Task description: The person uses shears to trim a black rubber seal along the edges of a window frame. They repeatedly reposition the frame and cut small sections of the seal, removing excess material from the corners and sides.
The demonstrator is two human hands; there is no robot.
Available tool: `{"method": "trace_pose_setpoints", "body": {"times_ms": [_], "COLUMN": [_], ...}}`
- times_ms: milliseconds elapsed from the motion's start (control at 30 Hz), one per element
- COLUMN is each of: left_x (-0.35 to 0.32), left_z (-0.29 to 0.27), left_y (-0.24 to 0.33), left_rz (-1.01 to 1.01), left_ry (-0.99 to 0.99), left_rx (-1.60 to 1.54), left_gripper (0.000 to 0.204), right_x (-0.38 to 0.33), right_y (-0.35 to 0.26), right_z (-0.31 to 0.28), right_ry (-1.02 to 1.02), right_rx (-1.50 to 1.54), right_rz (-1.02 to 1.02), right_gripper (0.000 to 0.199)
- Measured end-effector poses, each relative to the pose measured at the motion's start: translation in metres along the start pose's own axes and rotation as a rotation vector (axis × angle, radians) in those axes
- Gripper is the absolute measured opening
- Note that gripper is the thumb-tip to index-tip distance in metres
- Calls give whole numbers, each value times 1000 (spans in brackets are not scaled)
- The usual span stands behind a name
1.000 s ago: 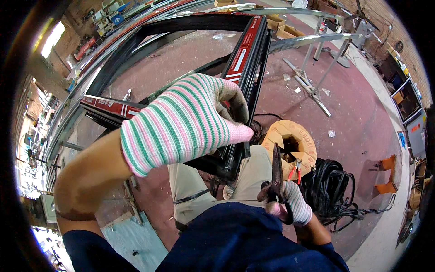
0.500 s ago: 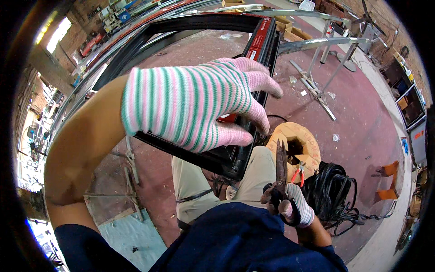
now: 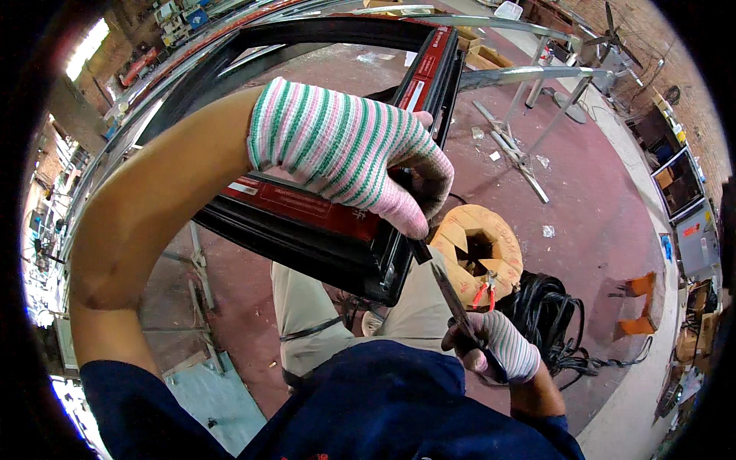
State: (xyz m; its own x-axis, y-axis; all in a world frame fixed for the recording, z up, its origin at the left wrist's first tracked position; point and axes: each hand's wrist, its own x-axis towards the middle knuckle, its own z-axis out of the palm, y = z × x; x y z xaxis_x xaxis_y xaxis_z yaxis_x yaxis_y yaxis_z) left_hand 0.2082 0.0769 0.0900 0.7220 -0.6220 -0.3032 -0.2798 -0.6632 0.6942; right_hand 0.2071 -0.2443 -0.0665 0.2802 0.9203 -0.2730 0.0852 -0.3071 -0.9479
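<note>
A black window-like frame with red label strips lies across my knees. My left hand, in a pink, green and white striped glove, reaches over its near right corner. The thumb and fingers pinch a black rubber strip, whose short end sticks out below the thumb. At the lower right my gloved right hand grips dark, worn scissors. Their blades point up and left, the tip close below the strip's end. The palm side of the left hand is partly hidden.
Right of my knees stands a cardboard spool with red-handled pliers on it. A heap of black rubber strip lies beside it. Metal stands rise beyond, with an orange bracket on the floor at right.
My left fingers have closed from spread to a pinch on the rubber strip. The scissors have tilted left, bringing the tip near the strip's end.
</note>
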Motion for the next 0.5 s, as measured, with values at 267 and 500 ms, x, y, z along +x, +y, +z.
{"method": "trace_pose_setpoints", "body": {"times_ms": [267,500], "left_x": [-3,-12], "left_z": [7,7], "left_y": [0,38], "left_rz": [-16,79], "left_ry": [9,79], "left_rx": [5,305], "left_gripper": [21,26], "right_x": [1,1], "right_y": [-24,-49], "right_z": [-26,-43], "right_ry": [10,-38], "right_rx": [-195,-296], "right_rz": [8,-9], "right_gripper": [44,42]}}
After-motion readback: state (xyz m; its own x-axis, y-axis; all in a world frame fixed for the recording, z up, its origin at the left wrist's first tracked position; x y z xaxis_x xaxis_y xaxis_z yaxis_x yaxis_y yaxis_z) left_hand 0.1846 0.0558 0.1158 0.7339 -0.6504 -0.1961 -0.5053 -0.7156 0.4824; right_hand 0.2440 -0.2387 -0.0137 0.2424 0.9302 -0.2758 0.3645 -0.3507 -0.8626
